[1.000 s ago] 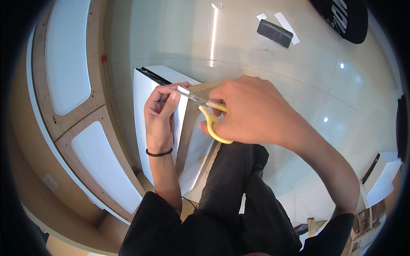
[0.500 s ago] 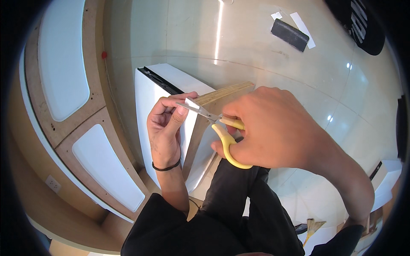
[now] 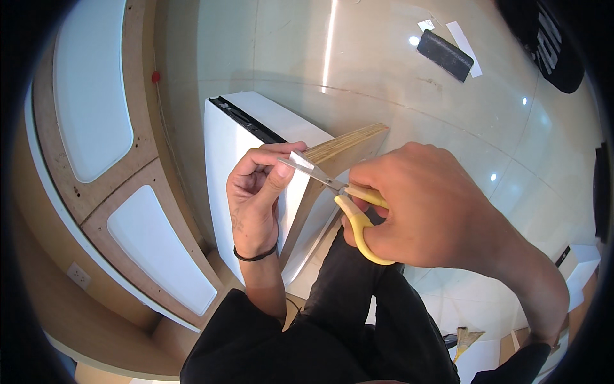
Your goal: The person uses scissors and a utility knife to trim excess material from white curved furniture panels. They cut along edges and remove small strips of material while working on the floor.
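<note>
My right hand [image 3: 435, 208] grips a pair of scissors [image 3: 366, 242] by the yellow handles. The metal blades point left, toward the fingertips of my left hand [image 3: 254, 201]. Thumb and fingers of that hand are pinched together at a small white strip [image 3: 299, 159], which shows beside the blades. How much of the strip lies between the blades cannot be made out. Just behind both hands stands a white box-shaped piece [image 3: 224, 144] with a black slotted rail along its top edge. Against it leans a wooden board [image 3: 350, 139] with a raw layered edge.
To the left rises a curved wooden furniture piece [image 3: 121, 198] with white inset panels. A black case [image 3: 444, 56] and a white strip lie on the tiled floor [image 3: 384, 64], near a black item [image 3: 555, 54] at the upper right. A brush [image 3: 469, 339] lies lower right.
Both hands and the scissors have shifted slightly right and downward. The left hand keeps its pinch at the strip, and the right hand keeps its hold on the handles.
</note>
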Demonstrator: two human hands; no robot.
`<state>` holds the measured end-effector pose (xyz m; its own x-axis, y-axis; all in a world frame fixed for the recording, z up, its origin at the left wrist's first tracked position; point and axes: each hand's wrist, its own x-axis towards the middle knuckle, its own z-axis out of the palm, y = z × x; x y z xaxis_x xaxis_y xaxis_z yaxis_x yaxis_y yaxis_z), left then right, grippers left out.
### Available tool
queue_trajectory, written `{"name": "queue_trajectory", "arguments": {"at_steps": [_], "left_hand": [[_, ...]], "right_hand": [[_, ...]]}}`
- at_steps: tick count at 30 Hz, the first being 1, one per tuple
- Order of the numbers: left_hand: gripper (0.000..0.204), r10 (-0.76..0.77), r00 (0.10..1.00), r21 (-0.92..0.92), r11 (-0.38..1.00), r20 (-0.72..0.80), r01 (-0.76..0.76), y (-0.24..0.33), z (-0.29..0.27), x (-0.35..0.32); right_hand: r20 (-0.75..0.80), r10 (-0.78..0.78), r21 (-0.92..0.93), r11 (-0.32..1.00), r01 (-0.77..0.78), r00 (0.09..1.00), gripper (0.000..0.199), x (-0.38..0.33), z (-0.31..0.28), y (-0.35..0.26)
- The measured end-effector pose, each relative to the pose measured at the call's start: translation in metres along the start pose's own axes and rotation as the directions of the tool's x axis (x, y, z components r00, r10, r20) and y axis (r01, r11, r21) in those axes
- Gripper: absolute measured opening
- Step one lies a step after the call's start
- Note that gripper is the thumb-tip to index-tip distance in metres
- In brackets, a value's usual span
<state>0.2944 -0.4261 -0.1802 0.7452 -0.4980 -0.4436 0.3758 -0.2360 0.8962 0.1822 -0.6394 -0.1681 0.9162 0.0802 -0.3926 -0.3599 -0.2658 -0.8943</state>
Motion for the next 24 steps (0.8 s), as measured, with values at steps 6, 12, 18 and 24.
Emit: {"name": "queue_trajectory", "arguments": {"at_steps": [6,12,18,24], "left_hand": [[0.007,0.015,1.0,0.002,1.0,0.007,-0.015,0.001,0.0,0.0],[0.007,0.017,1.0,0.017,1.0,-0.009,-0.016,0.001,0.0,-0.001],[0.008,0.048,0.999,0.021,0.999,-0.007,-0.048,0.001,0.002,-0.001],[0.007,0.047,0.999,-0.011,0.999,-0.02,-0.048,0.002,0.003,-0.003]], "right_hand": [[-0.001,0.002,0.024,1.0,-0.002,1.0,0.027,0.0,0.001,-0.001],[-0.031,0.015,0.125,0.992,-0.011,0.999,0.024,-0.004,0.002,0.003],[-0.105,-0.041,0.131,0.99,0.055,0.994,0.025,-0.002,0.006,0.003],[-0.012,0.032,-0.02,0.999,-0.032,0.999,0.029,0.003,-0.003,-0.006]]}}
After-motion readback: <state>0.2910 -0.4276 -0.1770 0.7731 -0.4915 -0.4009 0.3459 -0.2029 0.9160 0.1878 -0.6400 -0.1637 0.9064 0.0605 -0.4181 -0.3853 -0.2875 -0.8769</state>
